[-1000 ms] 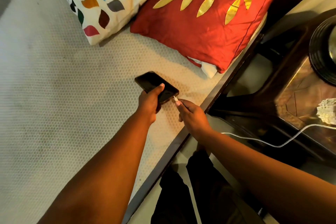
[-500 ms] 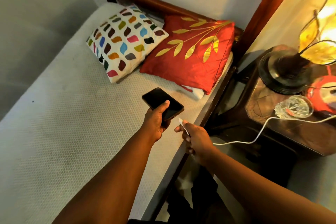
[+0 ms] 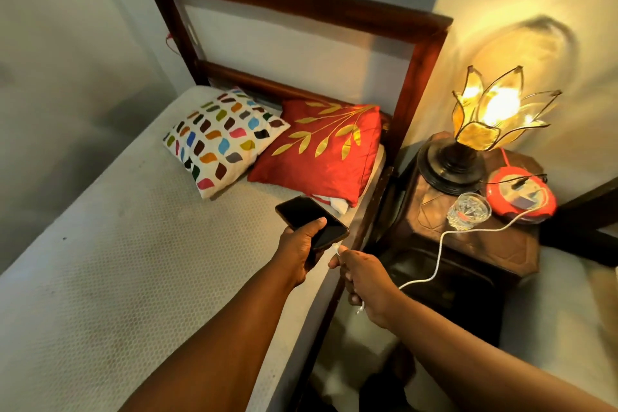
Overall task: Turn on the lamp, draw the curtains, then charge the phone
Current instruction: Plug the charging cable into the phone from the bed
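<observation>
My left hand (image 3: 301, 249) grips a black phone (image 3: 306, 216), screen dark, held above the bed's right edge. My right hand (image 3: 363, 274) pinches the plug end of a white charging cable (image 3: 439, 252), its tip right at the phone's near corner. The cable runs back over the nightstand to a red round socket reel (image 3: 521, 196). A flower-shaped lamp (image 3: 495, 110) on a dark base glows yellow on the nightstand. No curtains are in view.
A wooden nightstand (image 3: 498, 251) stands right of the bed and carries a cut-glass tumbler (image 3: 468, 211). On the white mattress (image 3: 117, 261) lie a spotted pillow (image 3: 220, 140) and a red leaf pillow (image 3: 321, 150) against the dark headboard (image 3: 421, 84).
The view has tilted up, bringing the headboard and lit lamp into sight. The phone is lifted off the mattress, and my right hand keeps the cable plug at its corner.
</observation>
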The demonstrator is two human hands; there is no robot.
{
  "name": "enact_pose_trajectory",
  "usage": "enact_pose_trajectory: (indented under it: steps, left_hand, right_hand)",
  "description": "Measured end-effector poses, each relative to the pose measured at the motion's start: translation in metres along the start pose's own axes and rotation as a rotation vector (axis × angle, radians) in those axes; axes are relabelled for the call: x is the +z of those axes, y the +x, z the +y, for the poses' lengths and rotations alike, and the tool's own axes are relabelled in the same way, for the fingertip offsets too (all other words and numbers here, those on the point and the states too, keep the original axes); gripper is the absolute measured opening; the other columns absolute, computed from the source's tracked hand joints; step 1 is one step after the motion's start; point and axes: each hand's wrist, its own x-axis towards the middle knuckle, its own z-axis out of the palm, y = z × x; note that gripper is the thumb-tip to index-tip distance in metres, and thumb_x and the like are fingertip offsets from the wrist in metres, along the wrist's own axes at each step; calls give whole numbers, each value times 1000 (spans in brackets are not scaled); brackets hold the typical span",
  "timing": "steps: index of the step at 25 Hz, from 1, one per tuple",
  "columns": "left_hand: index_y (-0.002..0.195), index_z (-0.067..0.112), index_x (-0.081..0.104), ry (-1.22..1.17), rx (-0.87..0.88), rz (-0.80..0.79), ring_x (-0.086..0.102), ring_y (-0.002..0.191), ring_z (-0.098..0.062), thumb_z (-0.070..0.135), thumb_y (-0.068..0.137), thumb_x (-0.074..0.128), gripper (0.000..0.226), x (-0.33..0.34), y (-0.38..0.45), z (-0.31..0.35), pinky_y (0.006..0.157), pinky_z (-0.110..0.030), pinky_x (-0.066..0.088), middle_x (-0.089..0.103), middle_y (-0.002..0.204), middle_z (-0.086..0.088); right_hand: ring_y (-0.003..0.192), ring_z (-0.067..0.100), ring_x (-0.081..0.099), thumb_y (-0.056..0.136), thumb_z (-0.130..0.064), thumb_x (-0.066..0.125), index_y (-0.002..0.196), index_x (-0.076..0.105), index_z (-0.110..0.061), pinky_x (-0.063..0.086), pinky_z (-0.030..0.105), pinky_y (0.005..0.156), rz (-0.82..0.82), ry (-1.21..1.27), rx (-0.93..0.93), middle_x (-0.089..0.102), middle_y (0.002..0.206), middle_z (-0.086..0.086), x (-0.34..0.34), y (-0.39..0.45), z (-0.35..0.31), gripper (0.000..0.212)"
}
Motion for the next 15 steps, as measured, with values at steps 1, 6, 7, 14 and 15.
enact_pose_trajectory:
  steps: [1, 6, 7, 14, 15]
  left_hand:
    - [118, 11, 52, -6, 17, -6, 68, 87, -27, 17, 81, 74, 43, 5, -3, 0, 62, -28, 55, 69, 100, -15]
    - [119, 13, 51, 76, 125, 3, 69, 82, -23, 18, 79, 75, 47, 43, -21, -5, 56, -25, 55, 69, 96, -10]
    - [117, 13, 54, 36, 122, -6, 70, 80, -24, 18, 80, 75, 44, 54, -26, -9, 55, -26, 55, 71, 94, -11]
    - [112, 2, 65, -147, -106, -108, 68, 76, -30, 23, 85, 67, 34, 153, -65, -44, 60, -32, 54, 71, 93, -18]
    - [114, 2, 64, -151, -109, -116, 67, 78, -30, 24, 86, 66, 35, 162, -69, -46, 65, -34, 53, 70, 95, -17]
  right_hand:
    - [45, 8, 32, 98, -40, 43, 74, 67, -16, 31, 20, 39, 4, -26, -6, 37, 55, -4, -5, -5, -3, 42]
    - [42, 9, 30, 98, -38, 42, 72, 62, -16, 30, 20, 37, 18, -111, 10, 34, 54, -3, -42, -26, -22, 40]
    - [41, 8, 31, 99, -38, 42, 71, 61, -16, 30, 20, 36, 13, -113, -7, 34, 52, -3, -54, -29, -26, 40]
    - [34, 9, 37, 97, -39, 45, 57, 62, -20, 29, 20, 37, 19, -98, -117, 45, 40, -7, -154, -54, -38, 47]
    - [33, 9, 37, 97, -38, 46, 58, 62, -19, 28, 19, 36, 16, -88, -124, 46, 39, -6, -162, -55, -40, 46]
